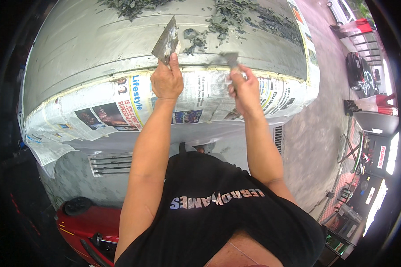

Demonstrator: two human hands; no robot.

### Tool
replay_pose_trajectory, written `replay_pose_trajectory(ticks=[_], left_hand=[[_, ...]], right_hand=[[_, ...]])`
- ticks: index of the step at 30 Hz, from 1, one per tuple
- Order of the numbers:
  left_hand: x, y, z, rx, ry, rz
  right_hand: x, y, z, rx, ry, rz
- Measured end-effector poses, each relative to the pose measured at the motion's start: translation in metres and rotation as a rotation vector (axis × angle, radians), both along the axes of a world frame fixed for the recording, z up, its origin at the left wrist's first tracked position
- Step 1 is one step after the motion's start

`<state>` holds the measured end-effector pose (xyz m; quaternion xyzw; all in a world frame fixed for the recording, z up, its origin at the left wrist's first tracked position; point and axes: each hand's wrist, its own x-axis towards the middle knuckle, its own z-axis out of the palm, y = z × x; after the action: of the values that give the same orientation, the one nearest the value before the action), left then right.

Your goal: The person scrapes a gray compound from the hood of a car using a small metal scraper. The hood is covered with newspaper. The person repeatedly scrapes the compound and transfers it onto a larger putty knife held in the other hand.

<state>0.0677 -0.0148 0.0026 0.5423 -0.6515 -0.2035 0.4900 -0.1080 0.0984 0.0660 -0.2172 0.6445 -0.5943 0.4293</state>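
My left hand (167, 81) is closed around a wide flat metal spreader (166, 41), its thumb pressed on the plate and the blade tilted upward over the car panel. To its right, my right hand (245, 89) grips a small scraper (230, 58) whose blade is slightly blurred; the handle is mostly hidden in the fingers. Both tools are above the near edge of a grey-green car roof panel (89, 44). Dark peeled flakes (229, 20) lie in heaps on the panel, with a smaller cluster of flakes (195, 40) between the two tools.
Newspaper sheets (165, 116) taped along the panel's near edge hang down in front of me. Floor drain grates (111, 164) lie below. Behind me at lower left stands a red car (91, 222). Shelves with tools (365, 196) line the right side; a dark car (356, 71) is farther off.
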Motion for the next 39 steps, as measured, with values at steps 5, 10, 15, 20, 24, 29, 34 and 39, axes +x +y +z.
replay_pose_trajectory(ticks=[5,10,15,20,24,29,34,39], left_hand=[[-0.003,0.001,0.002,0.008,0.02,0.0],[0.0,-0.002,-0.002,-0.02,0.056,0.028],[0.0,0.002,-0.002,-0.028,0.083,0.047],[0.001,0.002,0.001,-0.017,0.079,0.04],[0.005,0.004,0.003,0.029,0.129,0.02],[0.032,-0.01,0.011,-0.044,0.414,0.106],[0.076,-0.033,0.014,-0.051,0.238,0.255],[0.079,-0.036,0.004,-0.096,0.289,0.27]], right_hand=[[-0.039,-0.03,0.032,-0.185,0.349,0.096],[-0.047,-0.021,0.02,0.091,0.501,0.18],[-0.016,0.005,0.013,0.166,0.047,0.121],[0.018,0.01,0.001,-0.008,-0.084,0.131],[0.045,0.009,-0.003,0.062,-0.039,0.223],[0.061,-0.005,0.003,0.136,-0.08,0.175],[0.054,-0.027,0.004,0.204,-0.071,0.179],[0.036,-0.037,0.059,-0.162,0.028,0.092]])
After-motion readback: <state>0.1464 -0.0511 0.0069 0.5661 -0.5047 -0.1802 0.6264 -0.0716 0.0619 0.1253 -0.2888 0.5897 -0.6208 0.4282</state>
